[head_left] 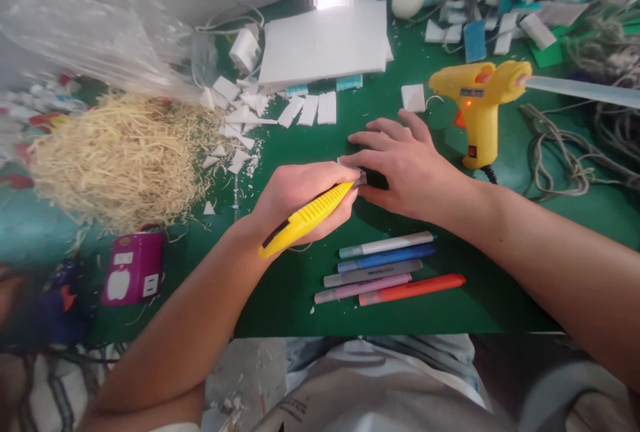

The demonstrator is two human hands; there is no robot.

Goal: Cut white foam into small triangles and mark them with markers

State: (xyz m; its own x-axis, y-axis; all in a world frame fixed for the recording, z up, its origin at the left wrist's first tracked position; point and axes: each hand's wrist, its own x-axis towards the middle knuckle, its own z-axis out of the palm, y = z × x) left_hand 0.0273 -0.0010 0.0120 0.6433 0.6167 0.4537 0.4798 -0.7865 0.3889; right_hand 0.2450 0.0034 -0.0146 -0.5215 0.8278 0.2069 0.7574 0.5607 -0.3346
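My left hand point(310, 199) is wrapped round a yellow utility knife point(310, 219), its blade end pointing right and away from me. Beside the blade, my right hand point(407, 162) lies low over the green table with fingers spread. Its thumb and index finger come close to the blade tip. A small pale piece shows in part between the two hands; my fingers hide most of it. Just in front of my hands lie several capped markers, among them a blue marker point(387, 257) and an orange-red marker point(413, 289).
At right stands a yellow glue gun point(473, 102) with its light on and a long glue stick. White foam sheets point(325, 42) lie at the back, near cut foam pieces point(309, 111). Straw-like shreds point(120, 159) and a magenta box point(134, 269) occupy the left. Tangled cord point(555, 159) sits far right.
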